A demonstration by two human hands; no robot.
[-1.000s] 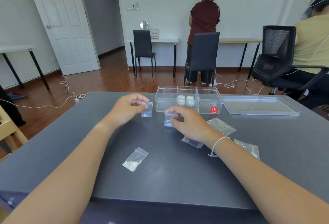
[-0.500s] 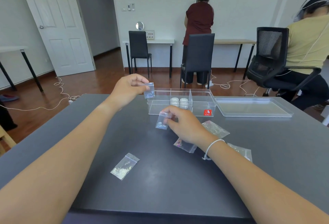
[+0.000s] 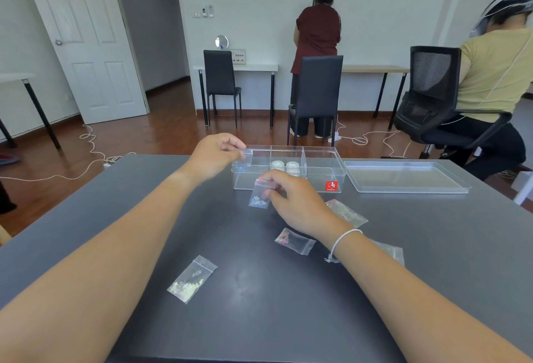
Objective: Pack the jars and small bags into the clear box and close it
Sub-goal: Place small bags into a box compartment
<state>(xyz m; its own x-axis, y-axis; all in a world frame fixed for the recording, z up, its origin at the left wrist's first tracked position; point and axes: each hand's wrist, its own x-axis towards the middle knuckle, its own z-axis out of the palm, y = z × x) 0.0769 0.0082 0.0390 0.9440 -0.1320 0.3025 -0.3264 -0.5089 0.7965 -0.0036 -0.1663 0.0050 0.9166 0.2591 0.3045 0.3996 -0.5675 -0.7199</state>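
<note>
Your left hand [image 3: 215, 155] and right hand [image 3: 294, 201] each pinch 1 light, floppy, slippery bag [image 3: 259, 196] near frame centre; grip its stiffer sealed top.

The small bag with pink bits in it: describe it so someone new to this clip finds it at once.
Start at the clear box at the far side of the dark table. Come toward the camera to the right hand; the pink bag lies flat just below its wrist. It alone holds pink and yellow bits; the other bags hold pale ones.
</note>
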